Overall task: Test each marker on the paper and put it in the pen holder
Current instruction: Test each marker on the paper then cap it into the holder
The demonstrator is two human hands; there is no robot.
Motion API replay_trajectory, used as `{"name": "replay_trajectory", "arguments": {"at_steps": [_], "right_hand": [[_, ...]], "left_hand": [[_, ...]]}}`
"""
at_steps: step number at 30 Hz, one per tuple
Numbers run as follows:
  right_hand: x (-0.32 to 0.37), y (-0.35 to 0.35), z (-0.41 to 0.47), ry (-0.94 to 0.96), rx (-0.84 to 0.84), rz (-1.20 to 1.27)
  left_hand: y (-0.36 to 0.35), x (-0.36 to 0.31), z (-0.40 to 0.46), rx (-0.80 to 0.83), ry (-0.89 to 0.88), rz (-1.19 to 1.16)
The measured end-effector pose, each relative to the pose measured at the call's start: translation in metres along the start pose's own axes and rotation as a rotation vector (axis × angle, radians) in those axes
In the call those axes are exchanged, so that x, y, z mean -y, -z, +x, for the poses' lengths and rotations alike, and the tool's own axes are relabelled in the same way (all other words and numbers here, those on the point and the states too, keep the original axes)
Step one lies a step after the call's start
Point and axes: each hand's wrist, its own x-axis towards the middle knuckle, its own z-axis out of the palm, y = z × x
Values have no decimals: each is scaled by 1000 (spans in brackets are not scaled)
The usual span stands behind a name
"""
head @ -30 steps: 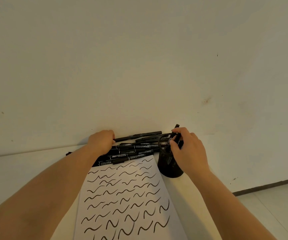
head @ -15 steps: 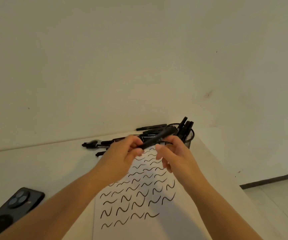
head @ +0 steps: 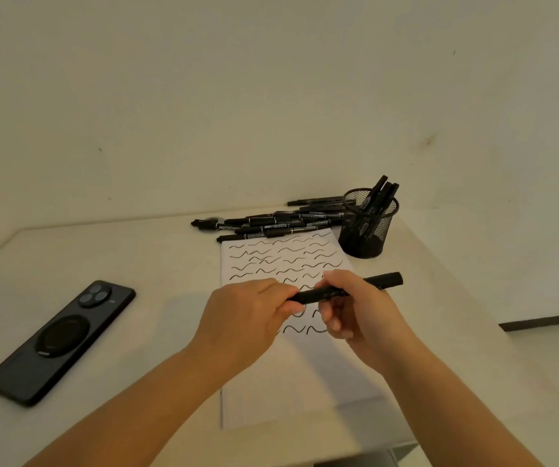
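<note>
Head view: left hand (head: 247,318) and right hand (head: 355,308) both grip one black marker (head: 345,288) level above the squiggle-filled paper (head: 271,261). Mesh pen holder (head: 367,227) far right holds several; untested pile (head: 271,224) beside it. Risk: cap yanked off hard, so the tip smears fingers or paper.

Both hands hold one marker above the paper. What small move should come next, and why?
Probably pull the cap off: the left hand and right hand grip the marker, which looks capped, over the paper.
</note>
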Motion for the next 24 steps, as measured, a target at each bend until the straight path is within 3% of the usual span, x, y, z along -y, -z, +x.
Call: {"name": "replay_trajectory", "arguments": {"at_steps": [5, 9, 11, 13, 16, 22, 24], "right_hand": [[5, -3, -1, 78, -40, -110], [29, 47, 6, 285, -292, 151], [34, 69, 8, 363, -352, -30], [17, 71, 12, 341, -286, -298], [-10, 60, 13, 288, -145, -462], [-34, 69, 13, 391, -328, -569], [-38, 69, 12, 413, -304, -587]], "left_hand": [[-2, -8, -11, 189, 185, -329], [6, 31, -24, 206, 528, -630], [8, 49, -25, 228, 603, -668], [1, 48, -21, 205, 587, -693], [-17, 33, -11, 175, 491, -615], [-41, 27, -11, 129, 442, -448], [-46, 30, -14, 103, 457, -446]]}}
